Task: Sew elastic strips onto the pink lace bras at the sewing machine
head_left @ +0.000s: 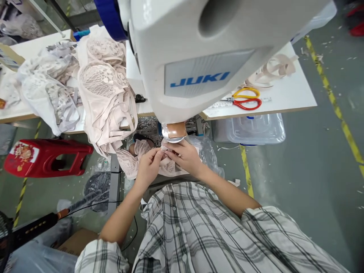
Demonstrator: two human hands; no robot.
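Both hands meet just below the head of a white JUKI sewing machine (196, 72), close to its shiny metal foot area with a brown cover (176, 130). My left hand (148, 167) pinches the edge of a pale pink lace bra (128, 163) between thumb and fingers. From the other side, my right hand (186, 156) grips the same bra, its fingers bent and close to the left fingertips. The lace hangs below and to the left of the hands, over my lap. The exact spot between the fingertips is too small to make out.
Pink lace bras (104, 87) are heaped left of the machine, beside white and grey ones (52, 81). Scissors with red and yellow handles (247, 99) lie right on the white table (298, 91). Below are a clear plastic box (256, 129) and a red stool (47, 155).
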